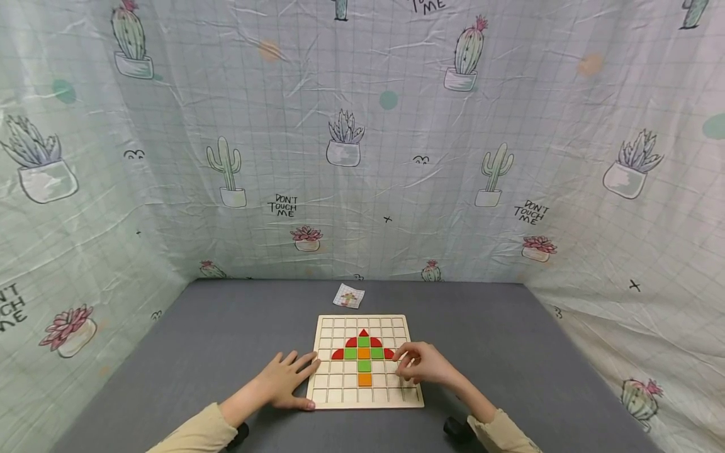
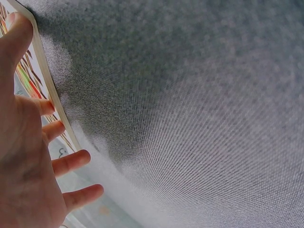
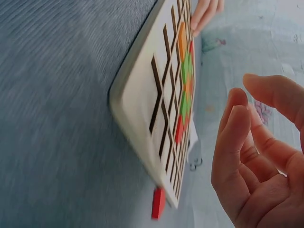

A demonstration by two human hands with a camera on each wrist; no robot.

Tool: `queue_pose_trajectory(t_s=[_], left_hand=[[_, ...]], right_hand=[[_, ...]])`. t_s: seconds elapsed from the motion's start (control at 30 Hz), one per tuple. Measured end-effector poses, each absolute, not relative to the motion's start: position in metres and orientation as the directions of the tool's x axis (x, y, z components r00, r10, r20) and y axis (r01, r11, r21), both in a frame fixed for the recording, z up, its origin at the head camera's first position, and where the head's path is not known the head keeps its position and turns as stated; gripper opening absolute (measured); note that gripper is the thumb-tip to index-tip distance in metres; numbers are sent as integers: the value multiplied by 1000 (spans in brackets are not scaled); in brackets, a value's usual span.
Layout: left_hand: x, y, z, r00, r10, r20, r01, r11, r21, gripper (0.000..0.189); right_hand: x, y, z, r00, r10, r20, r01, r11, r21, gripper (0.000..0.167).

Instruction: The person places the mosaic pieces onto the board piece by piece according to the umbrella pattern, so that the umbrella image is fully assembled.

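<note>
A square wooden grid board (image 1: 334, 395) lies on the table with colored flat pieces set in its cells. They form a figure: a red triangle (image 1: 364, 333) on top, rounded red pieces (image 1: 338, 355) at the sides, green squares (image 1: 364, 365) and orange squares (image 1: 365, 380) down the middle. My left hand (image 1: 283, 381) rests at the board's left edge, fingers spread and thumb on the near left corner. Over the right edge hovers my right hand (image 1: 427, 365), fingers loosely bent with nothing between them. A red piece (image 3: 158, 203) lies beside the board in the right wrist view.
A small printed card (image 1: 348, 296) with a colored figure lies behind the board. Dark grey cloth covers the table (image 1: 238, 333). A curtain with cactus prints (image 1: 362, 189) hangs round the back and sides.
</note>
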State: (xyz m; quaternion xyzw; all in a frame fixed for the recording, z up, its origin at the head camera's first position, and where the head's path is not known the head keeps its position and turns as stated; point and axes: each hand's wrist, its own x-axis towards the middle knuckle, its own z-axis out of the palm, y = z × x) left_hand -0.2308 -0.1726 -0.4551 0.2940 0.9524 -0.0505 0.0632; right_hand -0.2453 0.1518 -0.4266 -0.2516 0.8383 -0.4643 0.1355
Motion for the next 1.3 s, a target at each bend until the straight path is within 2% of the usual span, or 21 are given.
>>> queue_pose_trajectory(t_s=[0.27,0.7,1.13,1.3], left_hand=[[-229,-174,-456,-821,548,-162,562,826,-51,84],[-227,-175,-455,-808,572,-141,581,814,-26,85],[-226,-173,-452,-819,551,-157,563,826,-36,82],[-227,-172,-452,-817,555,-155,566,824,-34,82]], right_hand=[[-254,190,-441,-846,-532,-35,-270,484,-832,24],[-248,251,-446,-818,-571,-70,-287,511,-810,30],[-243,280,-455,-843,-525,-116,-286,620,-730,32],[-243,278,-458,-853,-516,-84,-324,648,-690,32]])
